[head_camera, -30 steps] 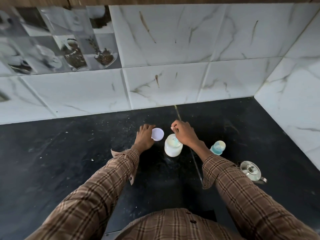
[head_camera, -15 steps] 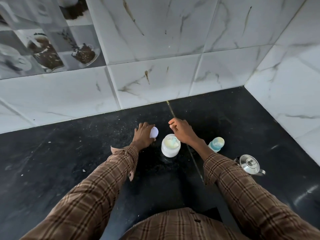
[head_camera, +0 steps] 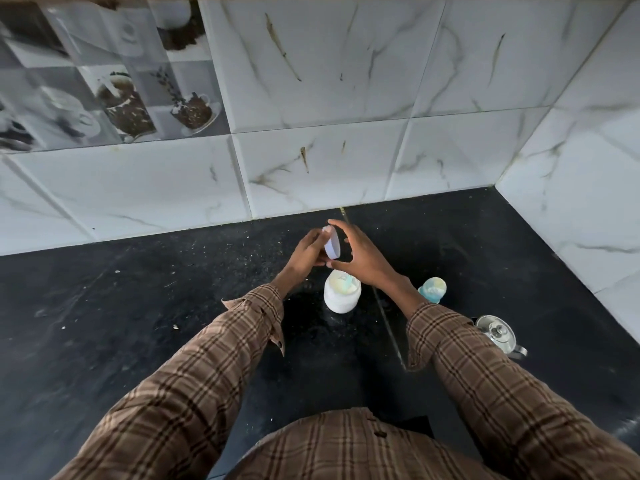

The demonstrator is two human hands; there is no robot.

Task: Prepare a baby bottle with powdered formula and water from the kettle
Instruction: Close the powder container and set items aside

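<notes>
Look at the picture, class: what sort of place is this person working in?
Most likely a home kitchen: a black stone countertop meets marble-look wall tiles, some printed with coffee cups, and a steel kettle stands nearby.

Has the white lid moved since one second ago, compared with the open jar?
Yes. The lid has been lifted off the counter beside the jar; the left hand now holds it tilted above the jar.

Soft, even daylight, a faint sheen on the dark counter (head_camera: 138, 323), wide-angle bending at the edges, slight blur.
</notes>
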